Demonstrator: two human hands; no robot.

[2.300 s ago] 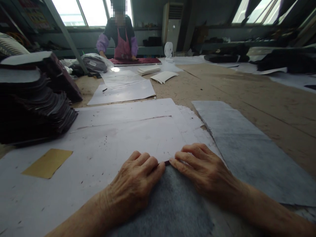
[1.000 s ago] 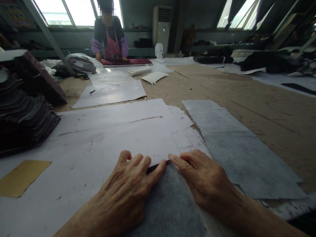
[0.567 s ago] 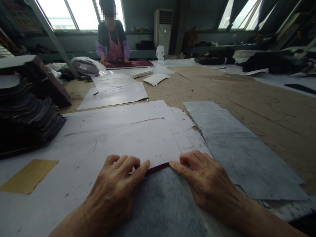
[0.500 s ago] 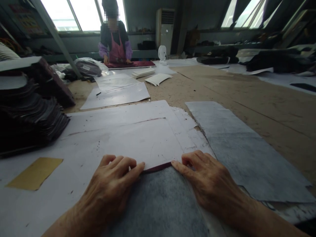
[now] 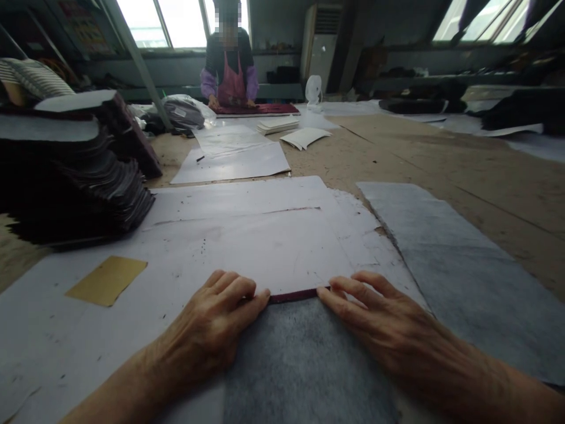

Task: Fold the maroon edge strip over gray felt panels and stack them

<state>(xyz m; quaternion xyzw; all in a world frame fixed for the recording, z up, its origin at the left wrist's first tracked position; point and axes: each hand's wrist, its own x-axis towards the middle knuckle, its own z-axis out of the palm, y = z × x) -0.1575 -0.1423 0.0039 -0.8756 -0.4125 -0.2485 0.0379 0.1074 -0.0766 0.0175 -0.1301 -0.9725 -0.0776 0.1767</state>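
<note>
From my end, I have the grey cloth [image 5: 309, 365] at the near side of the table, between the two hands and running out of view toward the wearer. Along its far end lies a narrow maroon edge [image 5: 293, 295], which looks like a turned-over strip. The left hand [image 5: 212, 318] has its fingers curled, thumb tip at the strip's left end; the right hand [image 5: 379, 315] is looser, thumb and index finger at the right end. I cannot tell whether either one pinches the fabric or only presses it.

To work this edge well, I judge I would want even pressure from both thumbs, the strip's width uniform, and light tension outward, so that the middle neither puckers nor skews.

Under the far end is a large white sheet [image 5: 251, 241]; a second grey piece [image 5: 463, 253] lies to the right, and a tan card [image 5: 108, 280] to the left, near a tall stack of dark sheets [image 5: 83, 182].

The one container I make out is a clear plastic bag [image 5: 203, 112], farther off beside a slanting pole [image 5: 141, 65]; a grey bundle shows through, its nature unclear.
</note>
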